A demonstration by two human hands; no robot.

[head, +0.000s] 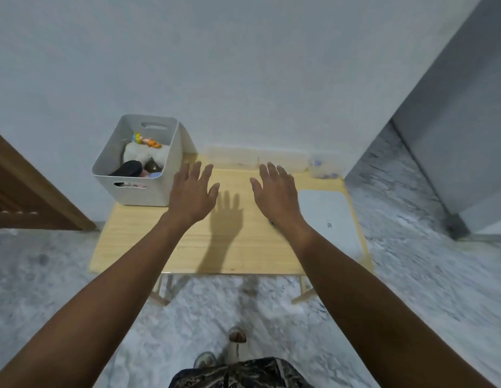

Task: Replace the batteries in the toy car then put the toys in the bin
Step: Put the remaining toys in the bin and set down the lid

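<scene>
A room in a home, by the look of it: a small low wooden surface (187, 247) on folding legs stands on a grey marbled floor (412, 261) against a plain pale wall (243, 65). At centre left, a white bin (137, 191) holds soft toys (143, 152). A brown wooden door frame (33, 186) shows at the left edge

No readable text anywhere. Only a small dark mark, maybe a logo or code, on the white flat pad (329, 217) at the right side of the bench (187, 247); too blurred to read.
</scene>
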